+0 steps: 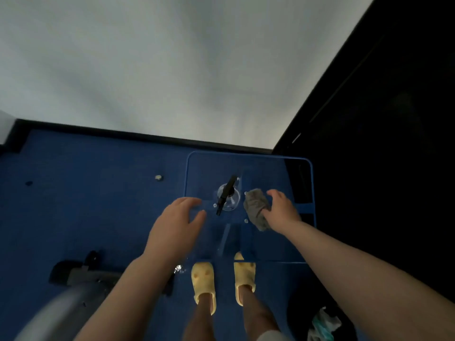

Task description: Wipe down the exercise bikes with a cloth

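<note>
Down at 7 o'clock a blurry grey bike part [73,286] is cut off. The right hand [280,210], fingers curled, grips the grey cloth [257,209], which hangs long from 12 to 6. The left hand [176,223] hovers, fingers spread, by a spray bottle [227,195] on a glass table [311,193].

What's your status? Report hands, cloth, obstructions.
Right hand shut on grey cloth. Left hand open beside spray bottle. Nothing blocking.
</note>
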The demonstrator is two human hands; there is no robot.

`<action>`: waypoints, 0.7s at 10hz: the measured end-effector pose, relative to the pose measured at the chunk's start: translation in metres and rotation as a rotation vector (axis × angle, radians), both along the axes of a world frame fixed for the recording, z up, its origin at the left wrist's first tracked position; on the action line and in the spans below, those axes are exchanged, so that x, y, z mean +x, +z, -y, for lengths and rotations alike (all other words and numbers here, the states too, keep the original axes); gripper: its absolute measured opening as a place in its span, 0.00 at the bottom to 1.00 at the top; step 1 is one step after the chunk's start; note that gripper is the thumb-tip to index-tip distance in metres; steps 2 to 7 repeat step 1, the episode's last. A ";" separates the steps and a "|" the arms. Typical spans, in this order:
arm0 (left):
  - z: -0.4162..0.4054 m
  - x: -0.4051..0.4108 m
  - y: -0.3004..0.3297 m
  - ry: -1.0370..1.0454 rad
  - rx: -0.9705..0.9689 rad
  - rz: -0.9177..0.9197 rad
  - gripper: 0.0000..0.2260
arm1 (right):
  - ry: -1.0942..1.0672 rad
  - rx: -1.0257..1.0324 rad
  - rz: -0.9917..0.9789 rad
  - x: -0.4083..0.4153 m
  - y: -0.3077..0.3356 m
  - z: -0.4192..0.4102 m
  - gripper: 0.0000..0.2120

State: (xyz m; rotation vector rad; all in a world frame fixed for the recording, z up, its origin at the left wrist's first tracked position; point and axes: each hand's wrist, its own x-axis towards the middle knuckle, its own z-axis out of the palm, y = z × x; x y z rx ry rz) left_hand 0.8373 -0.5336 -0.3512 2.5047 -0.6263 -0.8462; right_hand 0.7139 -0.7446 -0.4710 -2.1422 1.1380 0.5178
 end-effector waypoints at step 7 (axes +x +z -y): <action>0.016 0.009 0.040 -0.013 -0.054 0.054 0.17 | 0.019 -0.070 0.032 -0.011 0.043 0.013 0.27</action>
